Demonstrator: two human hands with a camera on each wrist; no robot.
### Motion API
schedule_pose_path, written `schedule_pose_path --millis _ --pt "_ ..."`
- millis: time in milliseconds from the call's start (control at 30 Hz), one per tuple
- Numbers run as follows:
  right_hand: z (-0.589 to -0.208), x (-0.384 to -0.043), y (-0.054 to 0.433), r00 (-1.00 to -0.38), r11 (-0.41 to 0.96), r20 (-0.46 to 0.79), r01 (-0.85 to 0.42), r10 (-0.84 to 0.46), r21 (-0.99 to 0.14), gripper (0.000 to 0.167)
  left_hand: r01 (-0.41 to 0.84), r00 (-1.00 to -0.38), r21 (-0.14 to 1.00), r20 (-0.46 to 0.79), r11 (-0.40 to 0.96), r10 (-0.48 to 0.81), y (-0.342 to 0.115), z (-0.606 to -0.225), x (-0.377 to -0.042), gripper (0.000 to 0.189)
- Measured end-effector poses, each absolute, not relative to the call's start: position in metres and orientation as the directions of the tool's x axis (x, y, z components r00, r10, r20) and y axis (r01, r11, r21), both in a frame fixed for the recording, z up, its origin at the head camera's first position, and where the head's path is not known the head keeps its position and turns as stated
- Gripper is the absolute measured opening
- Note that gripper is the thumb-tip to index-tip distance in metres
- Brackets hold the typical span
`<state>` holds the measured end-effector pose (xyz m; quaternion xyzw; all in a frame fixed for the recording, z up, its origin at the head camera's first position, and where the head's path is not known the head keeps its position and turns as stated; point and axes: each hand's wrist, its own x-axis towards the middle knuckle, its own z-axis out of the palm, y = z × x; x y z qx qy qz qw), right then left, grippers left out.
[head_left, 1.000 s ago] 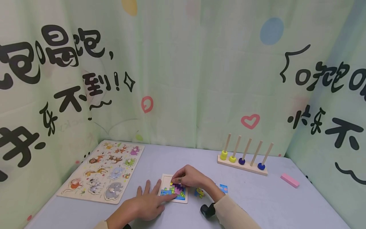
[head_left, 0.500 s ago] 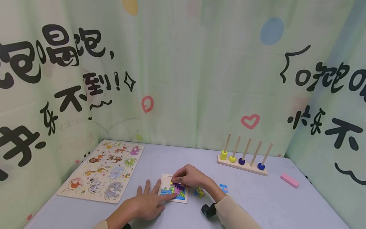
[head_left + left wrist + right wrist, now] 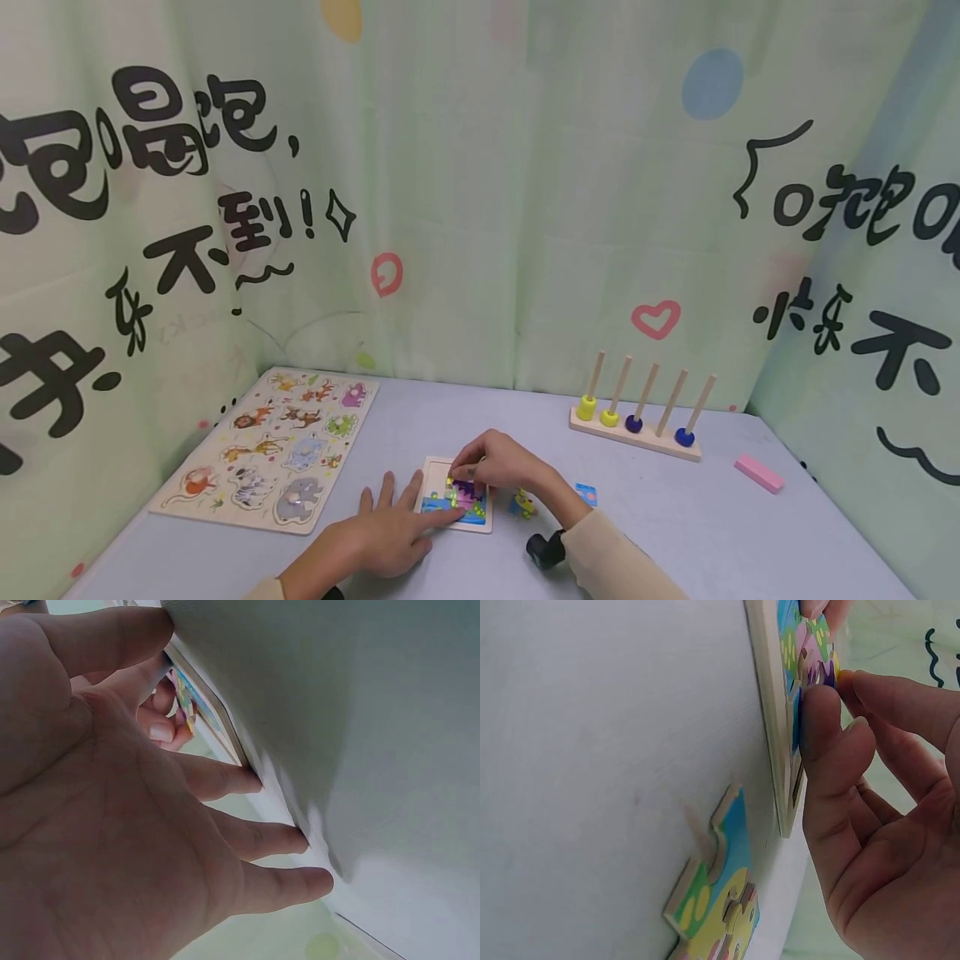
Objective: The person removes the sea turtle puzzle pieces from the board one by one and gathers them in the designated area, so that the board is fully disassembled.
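Observation:
A small jigsaw puzzle in a wooden tray [image 3: 433, 477] lies on the table, its lower part filled with blue, green and pink pieces. My left hand [image 3: 390, 533] is spread flat beside it, thumb reaching over the lower pieces and fingers at the tray's left edge. Over the tray's upper right, my right hand [image 3: 501, 462] pinches a purple puzzle piece [image 3: 467, 492] between thumb and fingers. That piece is partly covered by the fingers in the right wrist view. Joined loose puzzle pieces [image 3: 724, 892], blue, green and yellow, lie just right of the tray.
A blue puzzle piece [image 3: 587, 494] lies beyond the right wrist. At the left is a large animal peg board [image 3: 225, 487]. A bead-stacking rack [image 3: 637, 435] stands at the back right, near a pink block [image 3: 760, 473]. Curtains [image 3: 450, 333] hang around the table.

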<state>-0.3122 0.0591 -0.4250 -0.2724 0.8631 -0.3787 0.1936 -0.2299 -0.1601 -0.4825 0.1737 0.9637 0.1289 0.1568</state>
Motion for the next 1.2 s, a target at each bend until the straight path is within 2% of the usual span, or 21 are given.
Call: schedule_pose_path --millis 400,733,1033,1200 --pt "-0.426 -0.311 0.059 -0.786 0.576 -0.129 -0.319 -0.604 -0.753 0.012 0.289 -0.890 0.317 -0.258 0.903 0.376 -0.158 -0.476 -0.227 0.055" --pt "-0.427 -0.317 0.067 -0.729 0.485 -0.138 -0.290 -0.670 -0.825 0.013 0.287 -0.890 0.319 -0.260 0.903 0.375 -0.158 -0.477 -0.227 0.056" --pt "-0.429 -0.317 0.067 -0.729 0.475 -0.148 -0.265 -0.669 -0.839 0.015 0.252 -0.895 0.306 -0.287 0.918 0.341 -0.153 -0.462 -0.219 0.054" --pt "-0.429 -0.316 0.067 -0.732 0.476 -0.147 -0.264 -0.666 -0.839 0.014 0.272 -0.895 0.311 -0.267 0.911 0.359 -0.156 -0.472 -0.222 0.054"
